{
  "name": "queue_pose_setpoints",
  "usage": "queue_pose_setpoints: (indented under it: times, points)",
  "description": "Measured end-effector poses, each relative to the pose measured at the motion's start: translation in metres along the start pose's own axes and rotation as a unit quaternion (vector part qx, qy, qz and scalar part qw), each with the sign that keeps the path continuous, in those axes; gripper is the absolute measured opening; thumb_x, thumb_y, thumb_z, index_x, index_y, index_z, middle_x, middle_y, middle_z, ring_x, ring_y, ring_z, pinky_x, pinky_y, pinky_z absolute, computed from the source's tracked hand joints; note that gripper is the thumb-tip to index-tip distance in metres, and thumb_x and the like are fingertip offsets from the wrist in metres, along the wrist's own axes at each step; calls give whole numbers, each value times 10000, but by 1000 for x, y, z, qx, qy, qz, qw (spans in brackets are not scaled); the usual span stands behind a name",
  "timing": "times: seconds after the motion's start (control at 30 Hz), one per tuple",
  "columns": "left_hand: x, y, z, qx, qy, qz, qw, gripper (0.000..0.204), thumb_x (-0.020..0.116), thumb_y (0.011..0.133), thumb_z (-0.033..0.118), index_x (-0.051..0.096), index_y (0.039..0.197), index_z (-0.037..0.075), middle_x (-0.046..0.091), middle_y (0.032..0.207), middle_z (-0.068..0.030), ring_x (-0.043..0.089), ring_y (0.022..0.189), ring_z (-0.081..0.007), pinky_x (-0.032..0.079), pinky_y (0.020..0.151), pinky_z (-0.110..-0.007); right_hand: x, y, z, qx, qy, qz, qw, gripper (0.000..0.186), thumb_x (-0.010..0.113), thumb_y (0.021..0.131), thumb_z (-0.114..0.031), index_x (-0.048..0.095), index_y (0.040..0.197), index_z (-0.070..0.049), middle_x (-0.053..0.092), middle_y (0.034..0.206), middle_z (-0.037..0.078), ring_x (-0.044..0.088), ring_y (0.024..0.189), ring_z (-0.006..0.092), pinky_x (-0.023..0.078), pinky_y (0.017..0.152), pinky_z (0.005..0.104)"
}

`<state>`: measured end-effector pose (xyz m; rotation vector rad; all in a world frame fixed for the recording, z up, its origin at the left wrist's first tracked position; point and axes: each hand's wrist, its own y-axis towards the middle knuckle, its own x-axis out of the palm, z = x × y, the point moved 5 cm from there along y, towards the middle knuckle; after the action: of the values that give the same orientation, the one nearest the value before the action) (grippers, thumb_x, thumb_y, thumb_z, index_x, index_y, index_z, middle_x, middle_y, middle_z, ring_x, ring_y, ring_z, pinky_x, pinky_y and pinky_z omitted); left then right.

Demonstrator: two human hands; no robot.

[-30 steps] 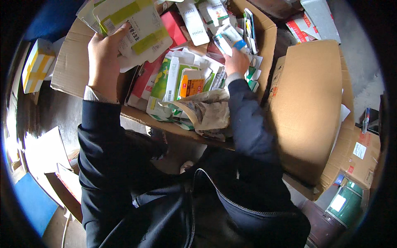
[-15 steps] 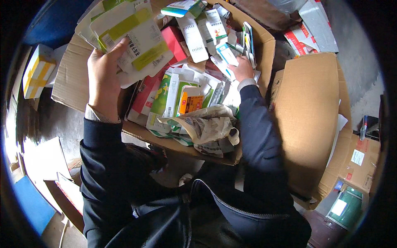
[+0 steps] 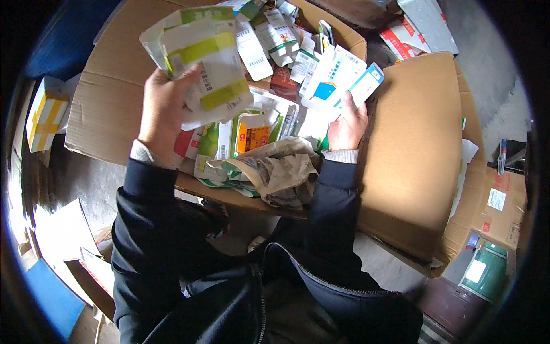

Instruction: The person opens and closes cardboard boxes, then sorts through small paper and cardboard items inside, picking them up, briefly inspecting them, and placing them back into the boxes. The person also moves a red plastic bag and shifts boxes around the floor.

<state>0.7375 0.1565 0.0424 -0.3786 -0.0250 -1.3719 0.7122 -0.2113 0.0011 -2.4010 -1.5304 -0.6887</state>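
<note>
My left hand (image 3: 163, 112) grips several flattened white-and-green cartons (image 3: 213, 69), thumb on top, above the left side of a large open cardboard box (image 3: 109, 94). On the right, my right hand (image 3: 348, 127) is closed on a blue-and-white carton (image 3: 365, 86), raised and tilted over the box's right side. A white carton with a blue patch (image 3: 338, 69) lies against it; whether I grip that too I cannot tell. Below the hands, the box holds many emptied packages, among them an orange carton (image 3: 255, 138) and crumpled printed paper (image 3: 281, 172).
A big brown cardboard box (image 3: 421, 155) stands close on the right. Farther right are a smaller carton (image 3: 499, 203) and a green container (image 3: 488, 269). To the left sits a yellow-and-white box (image 3: 47, 114). Red-and-white packaging (image 3: 404, 40) lies at the far right.
My right hand has lifted the blue-and-white carton out of the pile and turned it upward to the right. My left hand has shifted slightly right, still with the flattened cartons.
</note>
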Motion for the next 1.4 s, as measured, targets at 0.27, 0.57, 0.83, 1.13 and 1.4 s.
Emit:
queue_pose_setpoints:
  times: [0.27,0.57,0.83,1.13,1.4]
  points:
    - [35,-19,-26,-47,-37,-76,995,421,730,949,229,614,1249,-44,713,1119,-127,695,945,-193,573,849,-359,100,-49,34,62,-186,-40,980,339,610,959,-14,544,1291,-7,669,1100,83,673,981,213,562,847,398]
    - [-4,-7,-11,-57,-67,-12,996,317,691,949,124,620,1235,8,705,1074,-116,712,935,-255,625,801,-417,172,-19,66,-64,-309,-345,884,382,707,955,-322,685,1212,-40,724,1078,131,698,965,257,546,857,346]
    - [-19,-3,6,-26,-104,62,992,380,711,930,112,580,1270,2,683,1127,-137,697,982,-267,614,840,-459,109,158,140,-110,-803,-141,569,751,813,756,-481,599,1341,-61,624,1326,220,601,1205,397,490,1010,458]
    - [-9,-7,5,-10,-102,33,994,418,776,895,185,607,1235,11,685,1170,-180,681,1051,-268,567,921,-460,-14,151,88,37,-460,109,880,348,706,855,-263,735,964,67,756,906,212,741,825,339,560,782,429]
    - [-7,-15,12,-31,-104,28,994,401,771,893,175,613,1232,29,695,1135,-174,682,1048,-264,554,944,-458,29,119,101,-31,-764,61,641,508,716,833,-433,744,1015,41,700,1084,286,671,1052,420,516,947,481]
